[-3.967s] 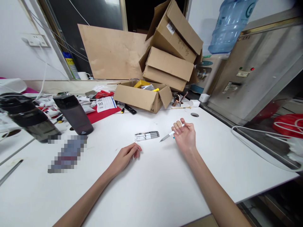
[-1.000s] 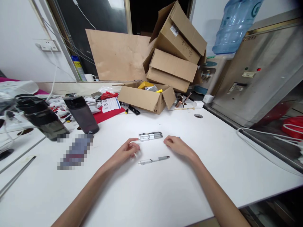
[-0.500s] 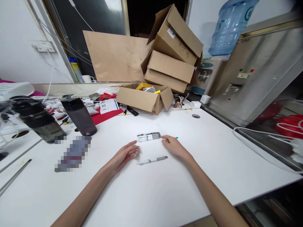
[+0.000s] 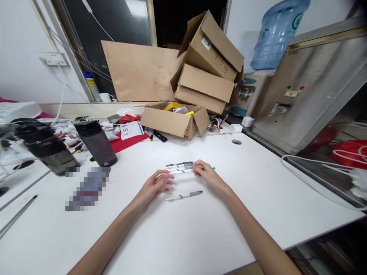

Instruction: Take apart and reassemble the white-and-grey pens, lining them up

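On the white table (image 4: 137,236), a dark-patterned pen (image 4: 177,165) and a white pen with a grey grip (image 4: 179,167) lie side by side. Just in front of them is another white pen (image 4: 183,170), its right end pinched between the thumb and fingers of my right hand (image 4: 206,173). My left hand (image 4: 156,185) is open beside this pen's left end, fingers apart; whether a fingertip touches it I cannot tell. Nearer to me a separate grey-and-white pen (image 4: 184,196) lies flat. A blue bit (image 4: 213,168) shows behind my right hand.
An open cardboard box (image 4: 166,121) stands at the back, with more boxes (image 4: 205,88) stacked behind. Two dark bottles (image 4: 96,143) and a pixelated item (image 4: 88,189) are at left. A metal cabinet (image 4: 301,88) and a water dispenser (image 4: 249,91) stand at right.
The held pen has come slightly away from the other pens, towards me, with my right hand now pinching its end. My left hand has shifted a little right and its fingers have spread.
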Demonstrator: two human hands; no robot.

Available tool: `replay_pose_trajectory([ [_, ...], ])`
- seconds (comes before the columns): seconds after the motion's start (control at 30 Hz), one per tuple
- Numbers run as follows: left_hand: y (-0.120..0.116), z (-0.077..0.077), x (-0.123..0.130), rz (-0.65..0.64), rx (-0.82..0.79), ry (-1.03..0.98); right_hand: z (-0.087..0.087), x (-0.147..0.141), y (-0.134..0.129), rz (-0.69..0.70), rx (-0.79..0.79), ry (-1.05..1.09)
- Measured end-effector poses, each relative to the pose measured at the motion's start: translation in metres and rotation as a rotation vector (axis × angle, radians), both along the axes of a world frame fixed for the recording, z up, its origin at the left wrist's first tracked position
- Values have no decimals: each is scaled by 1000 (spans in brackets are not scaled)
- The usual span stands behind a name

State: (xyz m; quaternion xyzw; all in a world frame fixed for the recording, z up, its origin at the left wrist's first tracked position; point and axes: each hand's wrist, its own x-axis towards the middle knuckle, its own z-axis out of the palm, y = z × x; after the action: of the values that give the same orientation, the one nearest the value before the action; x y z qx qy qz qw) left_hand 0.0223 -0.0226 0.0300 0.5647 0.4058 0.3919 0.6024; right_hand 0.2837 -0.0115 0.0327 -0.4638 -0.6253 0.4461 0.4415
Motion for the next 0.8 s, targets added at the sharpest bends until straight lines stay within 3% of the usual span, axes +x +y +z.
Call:
replay_pose_trajectory([
  [0.17,-3,-5,3,49,345,273,5,-2,-4,68,6,-62],
  [0.3,-8,1,3,46,464,444,9,-1,-5,113,2,-110],
  [0.6,-11,4,1,38,471,484,10,-3,-15,179,6,-333],
  [0.8,-5,-8,-1,37,337,438,7,-11,-15,134,287,-424],
])
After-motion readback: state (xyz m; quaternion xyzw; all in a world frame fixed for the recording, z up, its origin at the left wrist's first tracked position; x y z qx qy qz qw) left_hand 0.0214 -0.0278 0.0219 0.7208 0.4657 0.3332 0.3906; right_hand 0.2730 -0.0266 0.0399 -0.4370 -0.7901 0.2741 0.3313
